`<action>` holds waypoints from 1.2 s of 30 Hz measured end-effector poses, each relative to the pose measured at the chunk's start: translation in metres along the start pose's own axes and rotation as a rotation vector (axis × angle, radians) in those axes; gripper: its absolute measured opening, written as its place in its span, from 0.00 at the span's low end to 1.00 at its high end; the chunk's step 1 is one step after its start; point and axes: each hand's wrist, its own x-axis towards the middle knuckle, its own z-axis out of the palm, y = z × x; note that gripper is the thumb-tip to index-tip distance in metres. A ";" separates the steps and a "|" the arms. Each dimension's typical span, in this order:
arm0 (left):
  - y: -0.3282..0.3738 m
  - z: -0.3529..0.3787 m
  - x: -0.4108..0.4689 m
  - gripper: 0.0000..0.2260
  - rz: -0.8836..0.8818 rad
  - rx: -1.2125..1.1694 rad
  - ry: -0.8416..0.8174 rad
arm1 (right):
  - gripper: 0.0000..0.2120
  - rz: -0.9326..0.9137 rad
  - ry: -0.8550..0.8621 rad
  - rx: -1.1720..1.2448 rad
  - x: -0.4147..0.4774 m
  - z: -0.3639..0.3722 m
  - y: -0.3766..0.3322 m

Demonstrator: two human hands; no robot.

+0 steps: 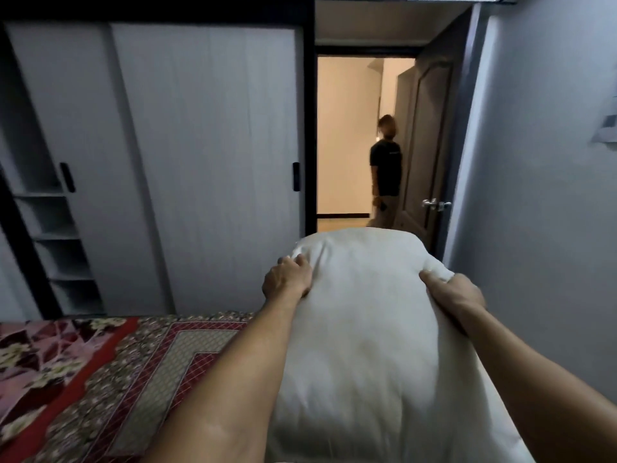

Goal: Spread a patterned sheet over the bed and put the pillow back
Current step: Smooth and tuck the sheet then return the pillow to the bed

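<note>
A large white pillow (367, 329) is held out in front of me, filling the lower middle of the view. My left hand (288, 279) grips its upper left edge, and my right hand (457, 295) grips its upper right corner. Below and to the left lies the bed, covered by a patterned sheet (160, 369) with a red lattice, beige bands and a floral border. A second fabric with pink and dark red flowers (36, 355) lies at the bed's far left. The pillow hides the right part of the bed.
A white sliding wardrobe (200, 162) with open shelves (56, 248) stands beyond the bed. An open doorway (347, 135) leads to a lit hall where a person in a dark shirt (385, 172) stands. The dark door (430, 155) is swung open against the grey wall (534, 162).
</note>
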 end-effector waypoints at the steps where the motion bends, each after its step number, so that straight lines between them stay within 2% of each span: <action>1: -0.012 -0.008 0.003 0.28 -0.026 0.006 0.021 | 0.37 -0.020 -0.029 0.002 -0.001 0.012 -0.010; 6: -0.066 -0.052 0.006 0.28 -0.149 0.018 0.140 | 0.37 -0.137 -0.154 0.016 -0.013 0.062 -0.055; 11: -0.111 -0.095 -0.011 0.27 -0.255 0.063 0.258 | 0.29 -0.236 -0.301 0.059 -0.037 0.100 -0.090; 16: -0.154 -0.133 -0.044 0.28 -0.361 0.096 0.356 | 0.35 -0.354 -0.425 0.021 -0.070 0.133 -0.117; 23: -0.207 -0.184 -0.092 0.28 -0.485 0.146 0.498 | 0.34 -0.501 -0.593 0.019 -0.123 0.174 -0.149; 29: -0.250 -0.227 -0.129 0.28 -0.608 0.147 0.601 | 0.37 -0.596 -0.695 0.025 -0.176 0.210 -0.181; 36: -0.309 -0.271 -0.154 0.29 -0.700 0.122 0.695 | 0.37 -0.669 -0.756 0.043 -0.241 0.251 -0.210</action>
